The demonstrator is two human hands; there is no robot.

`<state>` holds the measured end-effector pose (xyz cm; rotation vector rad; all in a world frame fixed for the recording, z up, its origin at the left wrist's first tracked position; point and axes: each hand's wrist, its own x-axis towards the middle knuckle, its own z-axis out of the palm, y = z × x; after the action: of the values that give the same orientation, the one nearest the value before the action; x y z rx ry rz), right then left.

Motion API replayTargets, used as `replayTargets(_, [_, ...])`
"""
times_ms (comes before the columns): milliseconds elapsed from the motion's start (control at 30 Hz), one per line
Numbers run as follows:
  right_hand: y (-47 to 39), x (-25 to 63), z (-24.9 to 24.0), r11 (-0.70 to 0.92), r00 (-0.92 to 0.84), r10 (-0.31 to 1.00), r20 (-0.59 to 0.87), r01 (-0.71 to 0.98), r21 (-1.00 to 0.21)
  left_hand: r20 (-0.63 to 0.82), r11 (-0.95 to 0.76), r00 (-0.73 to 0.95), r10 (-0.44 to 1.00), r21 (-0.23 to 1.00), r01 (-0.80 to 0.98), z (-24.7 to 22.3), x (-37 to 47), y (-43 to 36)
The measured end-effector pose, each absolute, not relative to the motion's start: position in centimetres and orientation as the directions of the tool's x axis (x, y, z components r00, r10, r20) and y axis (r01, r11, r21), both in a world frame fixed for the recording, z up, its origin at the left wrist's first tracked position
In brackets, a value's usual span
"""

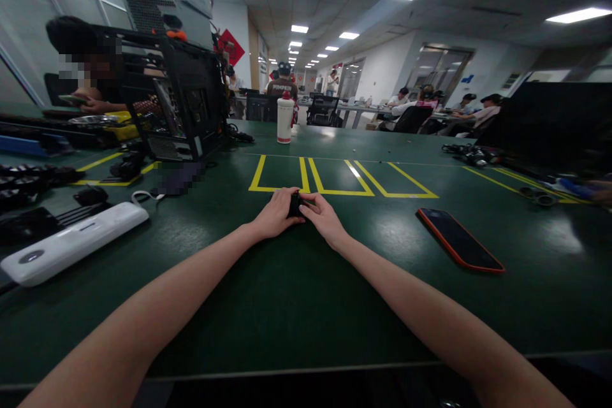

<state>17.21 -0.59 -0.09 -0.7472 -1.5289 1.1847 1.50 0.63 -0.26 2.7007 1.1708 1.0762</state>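
Both my hands meet around a small black object (295, 205) at the middle of the green table (296, 306). Its kind I cannot make out, since fingers cover most of it. My left hand (277, 213) grips it from the left, thumb at the near side and fingers over the top. From the right, my right hand (324, 217) presses thumb and fingers against it. Just beyond the hands, yellow tape (342, 192) marks several open-sided boxes on the tabletop.
An orange-edged phone (459, 239) lies to the right. At left are a white power strip (79, 242), black cables and parts, and an open computer case (191, 95). A white bottle (285, 120) stands farther back. People sit at the far desks, and one person (90, 70) at left.
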Motion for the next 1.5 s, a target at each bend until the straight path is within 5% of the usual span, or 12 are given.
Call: replayTargets(1500, [-0.1,17.2,-0.1,0.309,-0.264,0.912,0.312,-0.056,-0.95,0.586,-0.712,0.479,0.653,0.26,0.652,-0.3,1.6,0.8])
